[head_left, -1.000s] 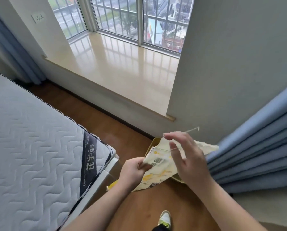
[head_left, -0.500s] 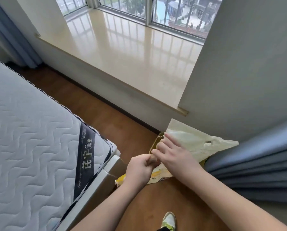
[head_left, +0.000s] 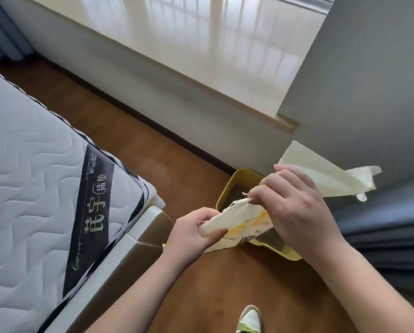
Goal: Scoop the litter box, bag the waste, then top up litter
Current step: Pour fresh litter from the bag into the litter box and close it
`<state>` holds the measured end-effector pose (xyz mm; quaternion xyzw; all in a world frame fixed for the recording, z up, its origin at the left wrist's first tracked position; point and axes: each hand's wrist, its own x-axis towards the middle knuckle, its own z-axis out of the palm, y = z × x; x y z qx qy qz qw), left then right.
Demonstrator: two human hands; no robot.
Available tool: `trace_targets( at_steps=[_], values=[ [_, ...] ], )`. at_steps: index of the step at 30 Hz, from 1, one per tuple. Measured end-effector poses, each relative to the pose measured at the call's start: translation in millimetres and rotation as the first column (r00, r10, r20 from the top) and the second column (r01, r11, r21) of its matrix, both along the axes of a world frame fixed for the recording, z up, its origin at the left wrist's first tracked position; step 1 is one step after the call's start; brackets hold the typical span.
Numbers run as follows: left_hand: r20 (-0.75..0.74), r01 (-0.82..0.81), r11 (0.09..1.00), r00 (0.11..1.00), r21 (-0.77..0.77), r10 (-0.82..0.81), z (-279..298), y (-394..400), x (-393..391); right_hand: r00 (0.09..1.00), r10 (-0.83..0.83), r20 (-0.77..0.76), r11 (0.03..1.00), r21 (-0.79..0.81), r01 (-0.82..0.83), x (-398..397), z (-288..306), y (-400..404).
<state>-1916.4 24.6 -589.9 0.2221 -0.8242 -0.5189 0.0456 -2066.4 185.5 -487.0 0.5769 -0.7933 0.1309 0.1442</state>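
Room: wood floor [head_left: 134, 131] runs between a bed on the left and a wall with a glossy cream window ledge [head_left: 225, 44] at the top.
Bed: quilted white mattress [head_left: 28, 200] with a dark label strip lies along the left edge, its corner near the left hand.
Curtain: blue-grey folds [head_left: 388, 227] hang at the right, just beside the litter box.
Litter box: yellow tray [head_left: 230, 191] sits on the floor in the corner below the ledge; only its far-left rim and near-right rim show, the rest is covered by the bag and hands. Its contents look dark, but I cannot tell more.
Bag: cream plastic bag [head_left: 247, 222] with yellow print and a code patch is held above the litter box, stretched between both hands; its free end [head_left: 326, 176] sticks out to the right past the right hand.
Left hand: left hand [head_left: 191, 234] grips the bag's lower-left edge, fingers curled round it with the thumb pressed on top.
Right hand: right hand [head_left: 290, 203] pinches the bag's frayed upper edge between thumb and curled fingers, back of the hand facing the camera.
Shoe: white and green shoe tip [head_left: 249, 319] rests on the floor at the bottom edge.
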Motion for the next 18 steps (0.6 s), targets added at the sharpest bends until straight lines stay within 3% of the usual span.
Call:
trace_targets(
  at_steps=[9, 13, 18],
  values=[
    [0.189, 0.098, 0.977, 0.980, -0.190, -0.061, -147, -52, 19, 0.992, -0.098, -0.079, 0.965, -0.251, 0.075, -23, -81, -6],
    [0.085, 0.019, 0.959, 0.996, -0.283, 0.006, -195, -55, 9, 0.984, -0.141, -0.105, 0.945, -0.311, 0.102, -33, -118, -3],
    [-0.025, -0.007, 0.944, 1.000, -0.331, -0.001, -206, -70, -18, 0.977, -0.212, -0.035, 0.925, -0.331, 0.189, -58, -155, 13]
  ],
)
